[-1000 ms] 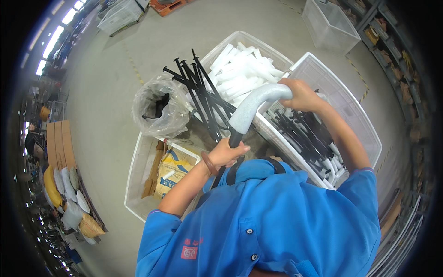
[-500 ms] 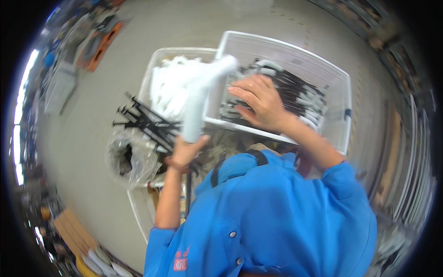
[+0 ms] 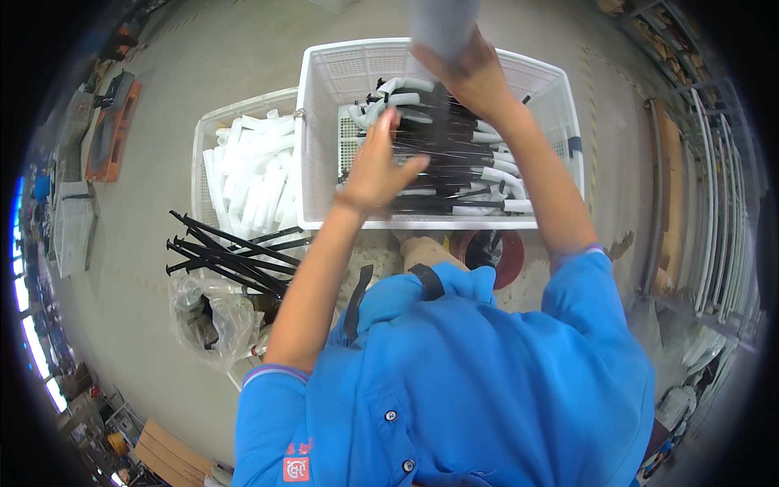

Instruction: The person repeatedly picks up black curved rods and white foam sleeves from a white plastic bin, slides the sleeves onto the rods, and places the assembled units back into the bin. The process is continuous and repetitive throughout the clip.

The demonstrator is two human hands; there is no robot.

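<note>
I am seeing the big basket (image 3: 324, 122) sitting at twelve o'clock with finished parts (image 3: 479, 174) lying in it, the smaller bin (image 3: 203, 146) of tubes (image 3: 256, 178) adjoining at ten, and rods (image 3: 227, 256) lying at nine above a bag (image 3: 215, 321).

At lower left, a crumpled clear plastic bag (image 3: 213, 321) sits on the floor beside black rods. Flat brown cardboard (image 3: 166, 454) lies near the bottom edge. No signs or screens show.
</note>
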